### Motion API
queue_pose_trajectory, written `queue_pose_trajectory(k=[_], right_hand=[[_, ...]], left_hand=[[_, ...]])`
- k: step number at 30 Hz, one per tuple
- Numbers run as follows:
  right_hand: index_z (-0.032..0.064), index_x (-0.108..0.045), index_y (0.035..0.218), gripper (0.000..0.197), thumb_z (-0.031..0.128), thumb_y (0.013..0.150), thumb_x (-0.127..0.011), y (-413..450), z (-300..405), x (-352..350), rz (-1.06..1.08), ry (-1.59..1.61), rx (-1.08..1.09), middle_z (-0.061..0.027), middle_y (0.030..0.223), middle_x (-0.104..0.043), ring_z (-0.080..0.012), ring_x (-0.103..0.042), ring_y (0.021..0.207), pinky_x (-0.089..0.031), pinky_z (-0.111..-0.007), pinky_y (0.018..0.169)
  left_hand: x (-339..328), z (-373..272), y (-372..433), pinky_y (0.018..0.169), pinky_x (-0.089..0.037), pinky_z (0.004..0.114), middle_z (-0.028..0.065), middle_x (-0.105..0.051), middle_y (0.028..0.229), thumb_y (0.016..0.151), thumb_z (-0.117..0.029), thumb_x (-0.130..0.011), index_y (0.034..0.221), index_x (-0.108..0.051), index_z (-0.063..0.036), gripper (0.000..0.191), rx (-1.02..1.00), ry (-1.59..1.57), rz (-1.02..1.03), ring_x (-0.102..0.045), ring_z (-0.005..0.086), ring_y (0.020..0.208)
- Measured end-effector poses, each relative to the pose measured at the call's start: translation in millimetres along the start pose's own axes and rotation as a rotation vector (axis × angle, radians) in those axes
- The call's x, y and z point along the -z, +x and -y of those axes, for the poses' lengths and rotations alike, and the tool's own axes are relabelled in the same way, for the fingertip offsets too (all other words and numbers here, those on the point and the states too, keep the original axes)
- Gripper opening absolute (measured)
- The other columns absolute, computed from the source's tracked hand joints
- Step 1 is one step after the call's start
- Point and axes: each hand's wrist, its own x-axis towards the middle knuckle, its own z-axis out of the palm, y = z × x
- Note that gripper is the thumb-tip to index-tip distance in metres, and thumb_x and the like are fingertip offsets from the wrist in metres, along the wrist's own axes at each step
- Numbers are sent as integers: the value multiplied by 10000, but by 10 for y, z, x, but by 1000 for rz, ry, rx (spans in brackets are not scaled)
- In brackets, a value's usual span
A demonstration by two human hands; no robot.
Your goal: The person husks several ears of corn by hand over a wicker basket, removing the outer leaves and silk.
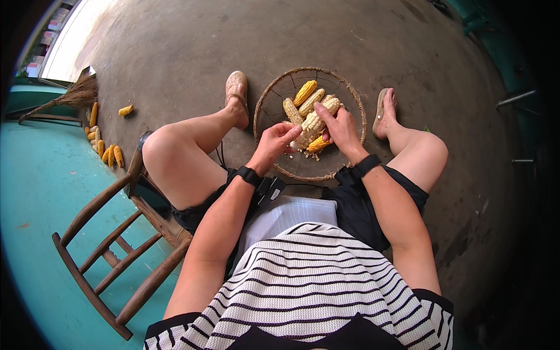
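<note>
My right hand [343, 127] grips a pale corn cob [321, 116] slantwise over a round wire basket with a wrapped rim [261, 98]. At the cob's lower end, partly stripped of kernels, are the curled fingers and thumb of my left hand [278, 142]. The fingers hide part of that end. In the basket lie a yellow corn cob [305, 92], paler cobs [292, 110] and another yellow cob [318, 144] below my hands. Loose kernels [313, 154] are scattered on the basket's bottom, nearer to me.
The basket stands on a concrete floor [306, 39] between my feet. A wooden chair [98, 262] is at my left. By the turquoise wall [43, 175] several corn cobs [113, 155] lie beneath a straw broom [78, 94]; one cob [126, 110] lies apart.
</note>
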Motion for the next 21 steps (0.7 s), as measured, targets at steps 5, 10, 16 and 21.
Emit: queue_pose_trajectory(k=[5, 10, 16, 21], right_hand=[[-38, -839, 1192, 796, 753, 1248, -918, -36, 66, -10, 38, 14, -5, -76, 893, -868, -124, -799, 633, -592, -318, 531], [-56, -866, 1182, 797, 735, 1243, -931, 9, 20, -26, 33, 21, 9, -86, 888, -884, -142, -813, 626, -614, -342, 549], [-83, -889, 1185, 802, 715, 1239, -945, 51, -85, -12, 28, 22, 57, -100, 890, -905, -161, -824, 618, -633, -363, 560], [-79, -885, 1184, 780, 695, 1240, -952, 27, -53, -28, 24, 23, 34, -99, 895, -907, -161, -818, 614, -628, -362, 559]], left_hand=[[1, -32, -40, 1068, -783, 397, 24, -943, 1339, 1329, -501, -916, 1568, -870, -45, 517, 83, -61, 72, -894, 135, 1197], [65, 40, -1, 1101, -776, 421, 47, -963, 1396, 1348, -455, -896, 1545, -877, -46, 455, 68, -121, 135, -921, 165, 1251], [63, 52, -2, 1107, -756, 393, 27, -952, 1392, 1356, -379, -892, 1570, -879, -47, 396, 79, -167, 144, -901, 149, 1227], [82, 40, -24, 1097, -711, 337, -3, -943, 1390, 1340, -305, -917, 1589, -884, -54, 356, 80, -136, 137, -876, 119, 1210]])
